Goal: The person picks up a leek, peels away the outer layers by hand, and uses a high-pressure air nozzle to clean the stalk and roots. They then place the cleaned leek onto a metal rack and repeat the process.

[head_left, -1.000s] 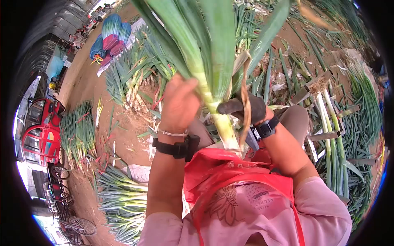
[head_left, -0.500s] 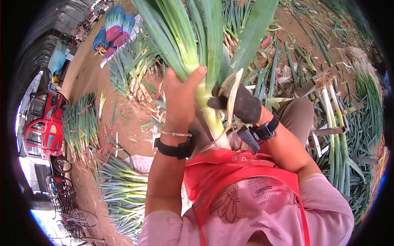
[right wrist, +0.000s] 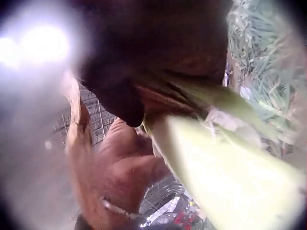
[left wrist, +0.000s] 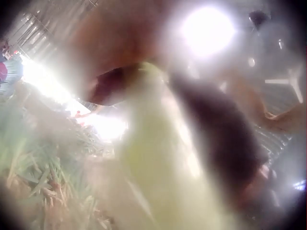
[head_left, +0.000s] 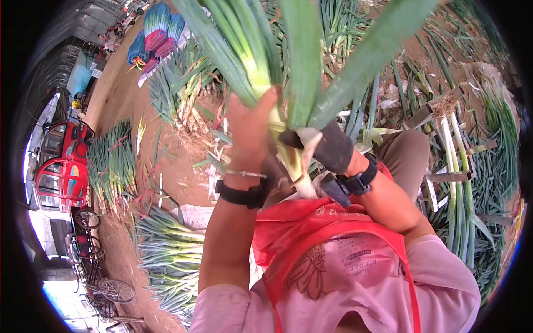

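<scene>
In the head view a thick leek [head_left: 302, 61] is held upright over the lap, its leaves fanning upward and its white end by the red apron [head_left: 327, 216]. The bare left hand [head_left: 248, 133] grips the stalk from the left, thumb across it. Lower down, the gloved right hand [head_left: 332, 149] pinches a pale, loose outer leaf [head_left: 308, 145] against the stalk. The left wrist view shows the stalk [left wrist: 163, 158] blurred, close up. In the right wrist view the dark glove [right wrist: 158, 48] covers the top, above the pale stalk [right wrist: 225, 167], with the left hand [right wrist: 127, 167] behind.
Leek bundles [head_left: 172, 252] lie on the ground at left, with blue-and-red wrapped bundles [head_left: 157, 28] farther off. At right, several leeks [head_left: 456, 188] rest on a metal frame [head_left: 451, 177] beside a large leek pile. A red vehicle [head_left: 64, 166] stands far left.
The left thumb has come up across the stalk. The loose outer leaf, earlier long and hanging, now bends down near the right hand. The right hand has shifted slightly left and the leaves have spread.
</scene>
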`<state>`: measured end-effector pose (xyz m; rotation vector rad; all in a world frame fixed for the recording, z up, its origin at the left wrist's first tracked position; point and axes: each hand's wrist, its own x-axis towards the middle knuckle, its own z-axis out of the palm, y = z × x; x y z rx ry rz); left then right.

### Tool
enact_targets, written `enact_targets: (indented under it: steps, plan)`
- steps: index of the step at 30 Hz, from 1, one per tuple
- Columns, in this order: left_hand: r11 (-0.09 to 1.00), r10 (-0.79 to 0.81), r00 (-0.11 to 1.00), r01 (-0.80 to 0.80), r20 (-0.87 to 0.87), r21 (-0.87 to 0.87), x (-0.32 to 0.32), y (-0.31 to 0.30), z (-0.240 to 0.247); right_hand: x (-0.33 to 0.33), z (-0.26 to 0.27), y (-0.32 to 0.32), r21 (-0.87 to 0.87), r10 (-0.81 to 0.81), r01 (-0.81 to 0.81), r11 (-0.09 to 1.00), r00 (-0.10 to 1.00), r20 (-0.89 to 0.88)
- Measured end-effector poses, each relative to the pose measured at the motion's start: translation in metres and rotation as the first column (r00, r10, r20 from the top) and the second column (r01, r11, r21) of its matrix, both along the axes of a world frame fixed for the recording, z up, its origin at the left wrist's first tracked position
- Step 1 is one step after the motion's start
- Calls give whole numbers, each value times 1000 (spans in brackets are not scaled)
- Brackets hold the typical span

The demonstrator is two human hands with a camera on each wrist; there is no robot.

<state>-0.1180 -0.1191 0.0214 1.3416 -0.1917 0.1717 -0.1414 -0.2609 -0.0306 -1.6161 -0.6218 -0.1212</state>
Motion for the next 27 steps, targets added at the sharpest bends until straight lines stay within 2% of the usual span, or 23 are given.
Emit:
enact_targets:
  steps: [1, 2, 3, 4, 6, 7, 8, 9, 10, 11, 12, 13, 14, 16, 17, 18, 20, 21, 23, 24, 25, 27]
  plan:
    - [997, 51, 998, -49, -29, 63, 4, -2, -6, -7, -1, -7, 121, 86, -62, 991, 975, -205]
    - [987, 101, 993, -94, -54, 129, 8, -6, -10, -14, 4, -14, 255, 166, -66, 965, 905, -392]
    - [999, 46, 998, -45, -34, 27, 10, -13, -10, -11, -4, -18, 176, 113, -70, 982, 963, -246]
    - [999, 40, 998, -39, -42, 28, 13, -14, -15, -12, -3, -21, 2, 67, -69, 998, 963, -259]
    - [956, 215, 977, -207, -13, 209, 25, -19, -29, -15, 2, -26, -352, 1, -89, 932, 970, -242]
    - [843, 288, 957, -240, -27, 482, 31, -14, -30, -16, -34, -27, -5, 217, -229, 973, 931, -293]
    - [927, 198, 963, -124, -181, 355, 38, -6, -25, -30, -40, -29, 143, 200, -169, 975, 950, -238]
    - [970, 134, 962, -78, -238, 231, 41, -4, -25, -43, -45, -30, 284, 178, -124, 951, 968, -175]
    - [994, 69, 955, -40, -290, 103, 43, -1, -25, -49, -56, -27, 339, 245, -179, 923, 956, -160]
    - [997, 78, 965, -80, -249, 0, 47, 4, -26, -46, -68, -27, 316, 328, -267, 910, 932, -157]
    - [989, 141, 980, -144, -138, -17, 66, 24, -58, -36, -79, -33, 253, 413, -368, 895, 898, -155]
    - [983, 174, 967, -182, -187, -28, 66, 29, -58, -28, -84, -42, 215, 477, -441, 872, 864, -161]
    - [973, 216, 946, -230, -244, -32, 64, 37, -59, -34, -72, -40, 393, 466, -353, 849, 851, -243]
    - [967, 151, 934, -207, -325, -147, 76, 55, -62, -48, -47, -37, 704, 466, -104, 703, 814, -346]
    - [963, 109, 933, -185, -342, -196, 75, 54, -56, -38, -42, -31, 708, 501, -132, 693, 795, -342]
    - [963, 79, 943, -157, -325, -221, 75, 51, -50, -17, -29, -29, 564, 406, -201, 801, 874, -266]
    - [959, 134, 958, -189, -253, -211, 61, 28, -22, 13, 11, -31, 221, 227, -217, 951, 974, -24]
    - [956, 151, 958, -204, -244, -211, 68, 34, -19, 11, 44, -40, -118, 249, -232, 966, 955, 163]
    - [948, 246, 947, -279, -206, -152, 92, 54, -15, 4, 7, -26, 185, 323, -292, 938, 932, -167]
    - [938, 271, 937, -308, -219, -160, 109, 81, -12, -9, -4, -28, 496, 481, -314, 810, 839, -255]
    - [906, 345, 896, -395, -279, -150, 110, 93, 9, -22, -16, -44, 451, 513, -393, 802, 839, -182]
    - [841, 395, 883, -458, -251, -288, 156, 192, -5, -61, -35, -102, 419, 466, -318, 850, 826, -318]
